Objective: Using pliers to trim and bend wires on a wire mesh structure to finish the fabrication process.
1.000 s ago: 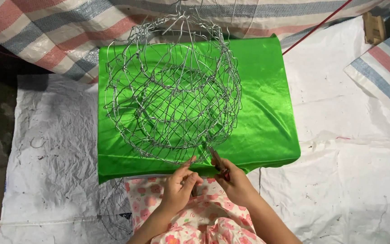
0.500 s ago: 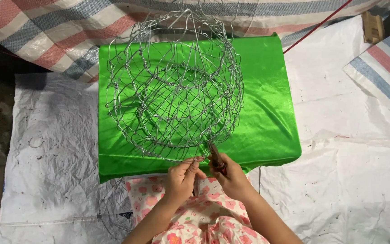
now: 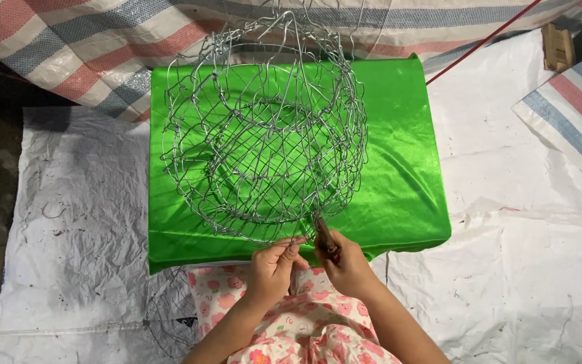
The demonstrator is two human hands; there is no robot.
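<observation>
- White sheet (image 3: pixel 520 256) covers the floor, striped tarp (image 3: pixel 75 47) beyond.
- Green cloth (image 3: pixel 399 182) drapes the worktop.
- Wire basket (image 3: pixel 264 128) stands on the cloth, near rim toward the person.
- Right hand (image 3: pixel 346 264) is closed around pliers (image 3: pixel 325 237) at the rim.
- Left hand (image 3: pixel 274 266) pinches the rim wire.

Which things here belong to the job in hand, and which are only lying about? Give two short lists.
In use:
wire mesh basket
pliers in the right hand
left hand, pinching the basket's near rim
green cloth under the basket

Lying about:
striped tarp
white sheet
small wooden block
red cord
</observation>
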